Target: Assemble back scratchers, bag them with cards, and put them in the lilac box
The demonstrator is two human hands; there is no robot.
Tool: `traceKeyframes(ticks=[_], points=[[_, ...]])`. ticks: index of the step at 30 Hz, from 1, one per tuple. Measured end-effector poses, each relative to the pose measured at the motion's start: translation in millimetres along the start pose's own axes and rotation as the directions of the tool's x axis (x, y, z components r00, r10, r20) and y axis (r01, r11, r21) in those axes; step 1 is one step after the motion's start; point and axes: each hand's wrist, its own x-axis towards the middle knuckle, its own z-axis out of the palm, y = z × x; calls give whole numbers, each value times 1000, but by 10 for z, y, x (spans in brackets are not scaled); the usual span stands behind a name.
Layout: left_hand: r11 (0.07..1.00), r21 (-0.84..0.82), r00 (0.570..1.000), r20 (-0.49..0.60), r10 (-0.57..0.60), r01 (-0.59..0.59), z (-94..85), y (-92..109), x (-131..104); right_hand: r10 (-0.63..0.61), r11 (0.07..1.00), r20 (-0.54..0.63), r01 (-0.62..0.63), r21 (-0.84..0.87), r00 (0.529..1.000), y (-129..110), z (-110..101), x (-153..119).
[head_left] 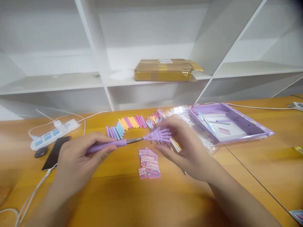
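My left hand [78, 157] is closed around the purple handle of a back scratcher [109, 144], held level above the table. A short metal shaft joins the handle to its purple hand-shaped head [158, 135]. Around that head my right hand [182, 146] curves, thumb and fingers apart; whether it touches the claws cannot be made out. Behind and below the right hand lie more hand-shaped heads [153, 119] in several colours, with metal rods partly hidden by the fingers. Purple, blue, yellow and pink handle sleeves [129, 123] form a curved row. Small printed pink cards [149, 164] lie in front.
A purple open box [248, 138] stands at the right, beside crumpled clear plastic [205, 138]. At the left are a power strip [54, 134], a black mouse [41, 152], a dark phone-like slab [55, 154] and white cables. A taped carton [165, 71] rests on the shelf behind.
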Motion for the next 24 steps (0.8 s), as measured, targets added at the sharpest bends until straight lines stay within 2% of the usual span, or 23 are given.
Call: traceKeyframes(ticks=[3, 7, 9, 13, 15, 19, 24], points=[[997, 55, 996, 76, 47, -52, -65, -4, 9, -182, 948, 39, 186, -259, 982, 42, -45, -18], [987, 102, 970, 224, 99, -124, -2, 38, -2, -244, 880, 109, 267, -394, 964, 61, -58, -23], [968, 163, 956, 257, 145, -191, 58, 56, -26, -263, 826, 138, 297, -480, 955, 65, -34, -17], [877, 317, 921, 270, 281, -360, 161, 79, -81, -328, 664, 214, 386, -641, 920, 119, 57, 10], [833, 366, 903, 274, 331, -416, 195, 91, -103, -369, 611, 198, 397, -685, 908, 150, 100, 23], [801, 404, 896, 253, 366, -441, 244, 108, -139, -447, 583, 132, 400, -707, 885, 152, 159, 36], [769, 448, 889, 202, 410, -456, 306, 118, -142, -486, 541, 145, 427, -725, 862, 71, 227, 52]])
